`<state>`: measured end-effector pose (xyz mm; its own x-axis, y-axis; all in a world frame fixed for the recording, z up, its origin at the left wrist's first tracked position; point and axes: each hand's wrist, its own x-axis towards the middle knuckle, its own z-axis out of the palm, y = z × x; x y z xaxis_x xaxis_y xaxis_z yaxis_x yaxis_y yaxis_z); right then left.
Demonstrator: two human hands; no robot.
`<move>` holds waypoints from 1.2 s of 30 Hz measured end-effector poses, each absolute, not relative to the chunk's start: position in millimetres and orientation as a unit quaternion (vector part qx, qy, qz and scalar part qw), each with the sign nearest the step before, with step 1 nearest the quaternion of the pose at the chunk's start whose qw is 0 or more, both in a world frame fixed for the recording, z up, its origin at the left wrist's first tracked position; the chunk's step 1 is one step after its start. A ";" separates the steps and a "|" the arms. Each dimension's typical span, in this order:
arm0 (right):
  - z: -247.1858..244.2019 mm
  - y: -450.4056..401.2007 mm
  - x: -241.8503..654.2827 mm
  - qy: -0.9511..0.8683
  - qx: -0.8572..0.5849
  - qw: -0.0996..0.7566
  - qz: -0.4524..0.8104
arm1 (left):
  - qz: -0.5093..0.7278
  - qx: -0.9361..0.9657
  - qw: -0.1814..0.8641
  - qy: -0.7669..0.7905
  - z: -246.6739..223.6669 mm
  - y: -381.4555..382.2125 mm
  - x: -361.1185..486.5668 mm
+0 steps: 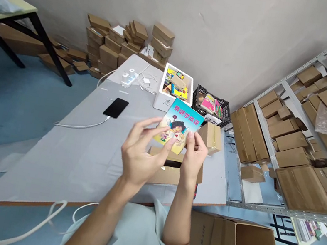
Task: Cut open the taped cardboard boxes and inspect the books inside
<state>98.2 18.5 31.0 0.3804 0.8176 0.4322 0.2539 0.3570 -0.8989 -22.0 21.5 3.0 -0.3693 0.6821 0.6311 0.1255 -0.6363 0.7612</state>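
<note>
A small booklet [185, 120] with a blue and yellow cover, a cartoon winged figure and red Chinese characters is held up over the table. My right hand [194, 155] grips its lower right edge, thumb on the cover and fingers behind. In front of its lower left part, my left hand [142, 152] has its fingers spread, with thumb and fingertips over the cover; whether they touch it is unclear. Below the booklet lies an open cardboard box [162, 176], partly hidden by my hands. Behind stands a white foam box [163, 103] with colourful booklets inside.
A black crate [225, 118] of books and a taped carton [213, 139] stand at the right. On the grey table [81, 158] lie a phone [116, 108] on a cable and a power strip [129, 77]. Shelves of cartons [306, 188] rise right; a large open carton [226, 235] sits below.
</note>
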 end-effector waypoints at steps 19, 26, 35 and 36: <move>7.8 24.8 170.1 -0.614 -0.539 0.565 0.117 | 0.671 0.514 0.318 0.430 4.4 31.5 63.0; 5.7 25.2 191.0 -0.669 -0.504 0.526 0.150 | 0.714 0.449 0.271 0.463 5.5 39.5 86.8; -0.2 41.8 204.6 -0.515 -0.477 0.620 0.350 | 0.693 0.340 0.515 0.374 -19.4 72.4 58.3; -1.3 44.9 207.5 -0.498 -0.483 0.628 0.353 | 0.694 0.331 0.520 0.372 -22.2 74.3 52.6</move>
<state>207.5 44.9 -1.3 0.2541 0.9243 0.2848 0.0379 0.2847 -0.9579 52.6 74.3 -22.2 -0.2392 0.9682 0.0727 -0.4759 -0.1822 0.8604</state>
